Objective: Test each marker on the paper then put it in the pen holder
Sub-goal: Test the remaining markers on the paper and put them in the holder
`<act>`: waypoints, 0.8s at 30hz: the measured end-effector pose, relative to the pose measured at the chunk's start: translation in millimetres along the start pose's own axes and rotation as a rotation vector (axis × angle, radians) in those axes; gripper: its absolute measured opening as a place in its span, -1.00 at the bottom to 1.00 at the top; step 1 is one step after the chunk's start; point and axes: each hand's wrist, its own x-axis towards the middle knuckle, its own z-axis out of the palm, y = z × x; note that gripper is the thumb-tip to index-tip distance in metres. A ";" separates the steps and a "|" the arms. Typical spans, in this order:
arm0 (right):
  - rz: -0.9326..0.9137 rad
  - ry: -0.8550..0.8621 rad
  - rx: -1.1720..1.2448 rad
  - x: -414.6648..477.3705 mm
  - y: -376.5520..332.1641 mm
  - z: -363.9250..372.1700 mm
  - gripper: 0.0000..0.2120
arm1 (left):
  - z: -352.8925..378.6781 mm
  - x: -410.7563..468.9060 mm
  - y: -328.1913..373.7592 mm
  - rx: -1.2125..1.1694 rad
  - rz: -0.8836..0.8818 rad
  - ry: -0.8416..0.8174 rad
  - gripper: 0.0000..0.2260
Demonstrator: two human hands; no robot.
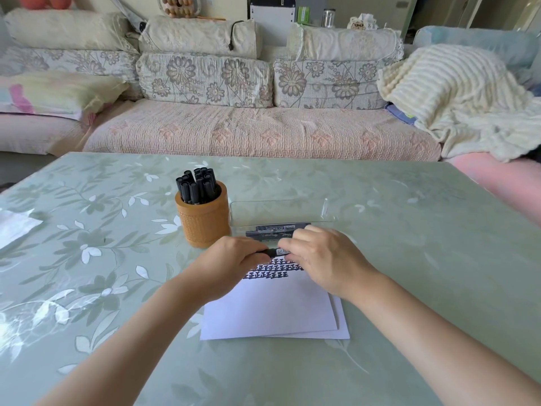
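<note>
Both hands meet over the far edge of the paper (pixel 272 309), each closed round one end of a slim black marker (pixel 275 252) that lies level between them. The left hand (pixel 231 259) wraps its curled fingers over the marker's left end. The right hand (pixel 322 259) pinches the right end, where a white label shows on the round barrel. Whether the cap is on or off cannot be told.

The paper is a flat white stack of two sheets, the lower one peeking out along the right and near sides. It lies in the middle of the table (pixel 409 230), nearer its front edge. Rows of dense black marks (pixel 272 269) run across the top sheet just under the hands.

Just beyond the left hand stands the pen holder (pixel 203 221), a brown cylinder with a fine woven-looking texture, packed with upright black capped markers (pixel 197 186). To its right is a shallow clear plastic box (pixel 281 212) with rounded corners. Two more black spare markers (pixel 278 231) lie flat by its near wall.

The table wears a glossy pale green cover printed with white flowers and leaves. A crumpled white sheet (pixel 14 227) lies at its left edge. Behind is a quilted sofa (pixel 263 133) with floral cushions and a ribbed cream blanket (pixel 456 92).
</note>
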 end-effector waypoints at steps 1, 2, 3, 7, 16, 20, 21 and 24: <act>0.023 -0.025 0.011 0.3 -3.2 -0.7 -0.91 | -1.5 -0.3 -1.2 0.030 0.040 0.020 -0.81; 0.074 -0.083 0.076 0.7 -7.0 -2.4 -0.87 | -2.8 -0.5 -2.5 0.074 0.088 0.036 -0.77; 0.144 -0.154 0.178 2.0 -8.8 -4.6 -0.84 | -4.0 -1.1 -3.8 0.121 0.129 0.043 -0.72; 0.237 -0.232 0.416 2.7 -9.6 -1.5 -0.80 | -4.4 -6.0 -7.3 0.156 0.137 0.056 -0.73; 0.243 -0.125 0.235 -2.6 5.1 4.9 -0.79 | -21.6 -27.2 -40.4 0.126 -0.179 0.082 -0.82; 0.312 -0.148 0.366 -5.9 0.7 11.6 -0.67 | -20.3 -37.7 -53.9 0.296 -0.325 0.195 -0.80; 0.324 -0.147 0.388 -5.6 -0.7 13.6 -0.65 | -19.6 -40.1 -57.6 0.317 -0.370 0.207 -0.82; 0.357 -0.136 0.441 -4.9 -4.6 13.9 -0.58 | -18.8 -47.5 -70.4 0.318 -0.466 0.221 -0.92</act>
